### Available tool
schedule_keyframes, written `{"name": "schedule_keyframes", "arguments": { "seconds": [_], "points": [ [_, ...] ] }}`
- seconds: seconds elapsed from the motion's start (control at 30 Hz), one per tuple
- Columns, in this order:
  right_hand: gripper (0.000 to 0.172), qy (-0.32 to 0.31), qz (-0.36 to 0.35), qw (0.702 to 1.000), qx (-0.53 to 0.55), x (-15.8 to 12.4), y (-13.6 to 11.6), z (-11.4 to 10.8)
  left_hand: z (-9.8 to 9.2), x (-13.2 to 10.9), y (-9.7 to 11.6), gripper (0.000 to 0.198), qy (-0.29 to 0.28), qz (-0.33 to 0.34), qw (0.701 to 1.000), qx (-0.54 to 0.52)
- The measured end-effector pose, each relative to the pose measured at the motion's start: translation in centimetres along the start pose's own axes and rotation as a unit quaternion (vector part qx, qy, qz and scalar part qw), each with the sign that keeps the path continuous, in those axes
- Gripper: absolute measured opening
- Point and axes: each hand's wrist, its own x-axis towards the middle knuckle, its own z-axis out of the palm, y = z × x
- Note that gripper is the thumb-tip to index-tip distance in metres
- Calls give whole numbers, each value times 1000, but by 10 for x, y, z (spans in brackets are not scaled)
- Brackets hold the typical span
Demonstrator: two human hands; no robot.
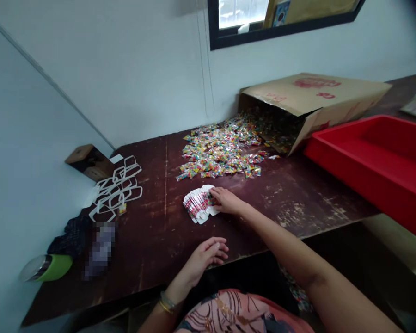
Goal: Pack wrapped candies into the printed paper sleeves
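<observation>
A fanned row of small flat printed cartons (198, 203), white with red and pink print, lies on the dark brown table. My right hand (226, 200) is at the row's right end, its fingers curled on a carton there; the fingertips are partly hidden. My left hand (208, 259) hovers by the table's front edge, nearer to me, fingers loosely bent and apart, holding nothing. Beyond the cartons spreads a large heap of small clear packets with colourful sweets (220, 150).
A cardboard box (315, 95) lies on its side behind the heap, packets inside it. At right stands a red tray (350, 159). White frame-shaped pieces (119, 185), a small brown box (90, 162) and a green-and-silver container (55, 267) are at left. The wall borders the table.
</observation>
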Motion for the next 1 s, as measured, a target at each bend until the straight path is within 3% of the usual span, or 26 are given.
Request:
{"name": "schedule_keyframes", "arguments": {
  "seconds": [0.07, 0.17, 0.3, 0.4, 0.5, 0.6, 0.67, 0.77, 0.93, 1.0],
  "points": [
    [40, -24, -21, 999, -12, 16, 2, 0, -3, -3, -3, 37, -1, -1, 1000, -8],
    [16, -42, -31, 998, -39, 8, -5, -6, -10, -1, -2, 44, 19, 7, 999, -37],
    [24, -31, -53, 997, -45, -49, -47, -1, -18, 12, 5, 53, 18, 37, 982, -184],
    [30, 44, -100, 994, 24, -99, -81, 10, -19, 19, 6, 42, 8, 37, 975, -220],
    [31, 129, -38, 985, 106, -122, -93, 10, -12, 20, -1, 39, 34, 1, 989, -145],
    [24, 154, 38, 970, 185, -118, -89, 1, 0, 19, -7, 24, 46, -40, 996, -60],
    [16, 135, 48, 955, 258, -113, -86, -5, 8, 16, -8, 21, 45, -49, 997, -32],
    [13, 54, 46, 931, 358, -108, -84, -12, 14, 9, -3, 24, 37, -38, 999, 5],
    [20, -105, -23, 865, 491, -108, -74, -30, 17, -4, 9, 29, -108, -41, 992, 57],
    [21, -107, -26, 845, 523, -110, -72, -35, 18, -5, 6, 29, -74, -18, 992, 96]
  ]
}}
